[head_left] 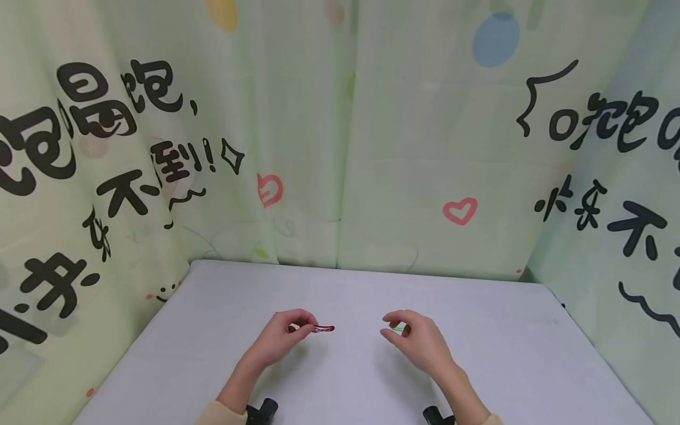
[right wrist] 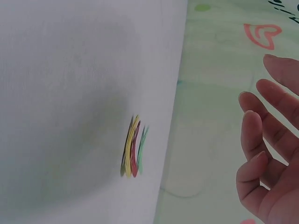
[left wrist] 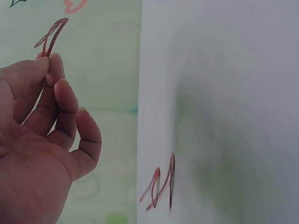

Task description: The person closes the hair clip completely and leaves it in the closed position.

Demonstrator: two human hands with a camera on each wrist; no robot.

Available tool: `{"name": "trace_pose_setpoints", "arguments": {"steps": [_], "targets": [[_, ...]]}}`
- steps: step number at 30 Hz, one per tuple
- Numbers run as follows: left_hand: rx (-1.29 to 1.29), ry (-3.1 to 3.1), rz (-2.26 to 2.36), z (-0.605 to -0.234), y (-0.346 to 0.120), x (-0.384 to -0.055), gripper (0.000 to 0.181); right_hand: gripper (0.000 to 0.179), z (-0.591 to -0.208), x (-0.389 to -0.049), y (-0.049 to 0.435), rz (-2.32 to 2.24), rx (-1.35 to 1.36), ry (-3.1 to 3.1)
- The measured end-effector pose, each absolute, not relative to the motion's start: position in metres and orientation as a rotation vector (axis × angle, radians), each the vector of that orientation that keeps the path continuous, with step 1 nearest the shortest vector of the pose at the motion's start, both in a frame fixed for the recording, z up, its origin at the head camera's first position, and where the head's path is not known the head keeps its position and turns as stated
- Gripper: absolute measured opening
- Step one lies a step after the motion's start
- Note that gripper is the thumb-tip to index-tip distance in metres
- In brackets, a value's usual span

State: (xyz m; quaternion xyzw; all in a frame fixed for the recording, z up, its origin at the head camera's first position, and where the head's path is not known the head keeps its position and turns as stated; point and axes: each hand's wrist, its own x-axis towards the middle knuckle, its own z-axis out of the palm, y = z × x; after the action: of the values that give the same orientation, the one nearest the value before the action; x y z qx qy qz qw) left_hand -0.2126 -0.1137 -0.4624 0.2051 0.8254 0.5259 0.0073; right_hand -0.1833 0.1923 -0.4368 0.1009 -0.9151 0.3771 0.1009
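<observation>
My left hand pinches a thin dark-red loop between thumb and index finger. In the left wrist view this loop sticks up past the fingertips, doubled over at its top, with the other fingers loosely bent below. Two more red loops lie on the table in that view. My right hand is held above the table, thumb and fingers curved apart around bare air. The right wrist view has a bunch of thin loops on the tabletop, among them a yellow one, a red one and a green one.
A white table spreads under both hands. Behind it and at both sides hangs a pale green curtain with dark lettering and coloured shapes. Black wrist mounts sit at the sleeves.
</observation>
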Motion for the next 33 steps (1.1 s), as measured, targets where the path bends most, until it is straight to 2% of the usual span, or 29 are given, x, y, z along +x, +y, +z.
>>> {"name": "trace_pose_setpoints", "arguments": {"steps": [18, 27, 33], "targets": [[0.653, 2.495, 1.769, -0.46, -0.078, -0.198, 0.005, 0.021, -0.434, -0.178, 0.158, 1.256, 0.528, -2.54], [0.595, 2.427, 1.834, -0.463, -0.068, -0.188, 0.005, 0.013, -0.443, -0.169, 0.145, 1.393, 0.518, -2.466], [0.578, 2.369, 1.93, -0.467, -0.066, -0.185, 0.006, 0.015, -0.449, -0.165, 0.138, 1.451, 0.489, -2.402]]}}
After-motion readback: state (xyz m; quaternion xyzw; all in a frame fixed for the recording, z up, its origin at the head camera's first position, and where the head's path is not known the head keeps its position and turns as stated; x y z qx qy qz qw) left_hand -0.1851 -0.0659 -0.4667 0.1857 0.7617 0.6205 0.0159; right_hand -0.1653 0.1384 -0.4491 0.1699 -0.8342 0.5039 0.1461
